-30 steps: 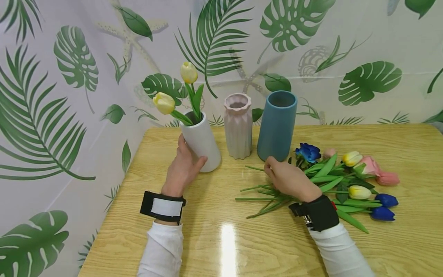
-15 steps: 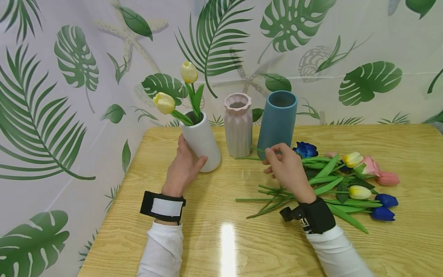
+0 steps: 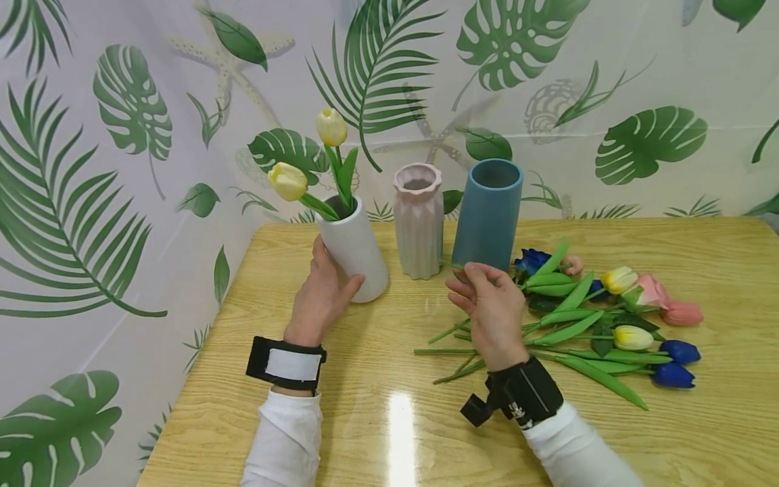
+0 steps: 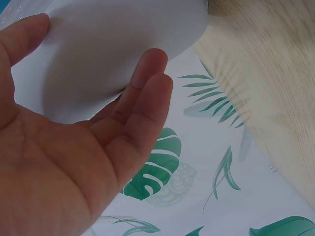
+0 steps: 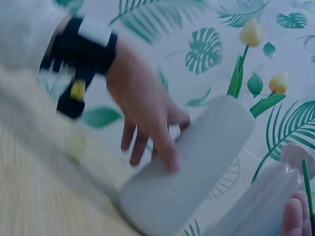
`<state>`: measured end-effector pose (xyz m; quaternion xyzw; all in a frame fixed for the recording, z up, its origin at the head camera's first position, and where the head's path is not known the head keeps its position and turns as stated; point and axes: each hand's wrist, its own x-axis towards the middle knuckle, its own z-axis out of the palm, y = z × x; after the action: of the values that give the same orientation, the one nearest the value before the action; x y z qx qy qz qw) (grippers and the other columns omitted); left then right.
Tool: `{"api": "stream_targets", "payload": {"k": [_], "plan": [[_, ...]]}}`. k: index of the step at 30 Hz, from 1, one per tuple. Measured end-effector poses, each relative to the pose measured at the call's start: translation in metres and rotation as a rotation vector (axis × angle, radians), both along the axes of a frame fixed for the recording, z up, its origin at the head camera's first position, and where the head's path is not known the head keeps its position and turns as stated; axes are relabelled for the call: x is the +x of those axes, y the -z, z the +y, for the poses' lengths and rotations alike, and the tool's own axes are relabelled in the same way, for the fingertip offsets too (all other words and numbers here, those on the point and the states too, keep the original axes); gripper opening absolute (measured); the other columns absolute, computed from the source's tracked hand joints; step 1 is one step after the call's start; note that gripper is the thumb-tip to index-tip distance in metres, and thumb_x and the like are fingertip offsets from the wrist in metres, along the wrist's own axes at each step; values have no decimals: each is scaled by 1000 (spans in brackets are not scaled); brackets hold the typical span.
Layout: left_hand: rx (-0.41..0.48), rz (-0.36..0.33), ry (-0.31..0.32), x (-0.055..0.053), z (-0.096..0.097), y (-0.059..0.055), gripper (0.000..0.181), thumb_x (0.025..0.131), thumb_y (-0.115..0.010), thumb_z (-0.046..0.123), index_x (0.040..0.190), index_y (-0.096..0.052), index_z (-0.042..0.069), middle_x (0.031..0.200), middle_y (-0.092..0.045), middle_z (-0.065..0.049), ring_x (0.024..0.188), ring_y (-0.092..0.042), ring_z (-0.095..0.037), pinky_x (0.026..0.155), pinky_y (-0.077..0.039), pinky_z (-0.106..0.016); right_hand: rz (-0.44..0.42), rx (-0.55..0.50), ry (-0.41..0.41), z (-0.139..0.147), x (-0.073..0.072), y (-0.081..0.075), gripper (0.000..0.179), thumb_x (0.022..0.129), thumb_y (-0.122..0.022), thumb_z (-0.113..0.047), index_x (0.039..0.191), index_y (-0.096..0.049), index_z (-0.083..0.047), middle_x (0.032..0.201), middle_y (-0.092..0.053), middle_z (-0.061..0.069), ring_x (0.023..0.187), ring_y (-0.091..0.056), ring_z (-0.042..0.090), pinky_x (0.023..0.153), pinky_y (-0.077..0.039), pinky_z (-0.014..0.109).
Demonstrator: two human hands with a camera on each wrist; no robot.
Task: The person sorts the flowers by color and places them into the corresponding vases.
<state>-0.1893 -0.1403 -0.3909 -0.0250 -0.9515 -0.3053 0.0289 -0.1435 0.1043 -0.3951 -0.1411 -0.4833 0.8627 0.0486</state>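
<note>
My left hand [image 3: 322,297] holds the lower side of a white vase [image 3: 356,253], which leans to the left with two yellow tulips [image 3: 288,181] standing in it. In the left wrist view, the thumb lies against the vase wall [image 4: 118,39] and some fingers hang free of it. My right hand [image 3: 496,308] pinches a thin green flower stem [image 5: 306,182] in front of the blue vase [image 3: 487,210]. That stem's bloom cannot be made out among the other flowers. Between the white and blue vases stands a pleated pale pink vase [image 3: 418,223].
On the right of the wooden table [image 3: 365,433] lies a pile of artificial flowers, with blue tulips [image 3: 672,375], a pink rose [image 3: 648,292], a yellow-white tulip [image 3: 633,338] and a blue rose [image 3: 532,262]. Leaf-printed cloth [image 3: 535,40] hangs behind the table.
My right hand has lifted a stem from the pile and moved toward the front of the blue vase, its wrist turning. Nearby leaves and the blue rose have shifted. The left hand stays still.
</note>
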Motion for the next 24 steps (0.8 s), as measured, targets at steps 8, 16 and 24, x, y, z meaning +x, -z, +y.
{"api": "stream_targets", "payload": {"k": [8,16,24], "plan": [[1,-10,0,0,1,-1,97,94,-67,34,156,1,3,147,-38,-34,115,-61,-44,87,-53,-54,-90,-307,-67,-2,7,-14,13,104,-48,-7,99,-36,-11,90,-69,1,71,-67,7,69,-54,16],[5,-16,-1,0,0,0,97,95,-66,34,156,3,4,147,-37,-34,115,-60,-44,86,-53,-54,-35,-309,-77,-3,15,-25,23,105,-43,-5,106,-24,-17,92,-69,2,69,-67,8,67,-54,17],[4,-15,-2,0,0,0,97,95,-66,35,156,3,4,147,-37,-33,116,-60,-43,88,-53,-53,26,-208,-63,-7,21,-32,25,105,-43,-5,108,-21,-16,94,-69,2,66,-67,9,67,-55,19]]}}
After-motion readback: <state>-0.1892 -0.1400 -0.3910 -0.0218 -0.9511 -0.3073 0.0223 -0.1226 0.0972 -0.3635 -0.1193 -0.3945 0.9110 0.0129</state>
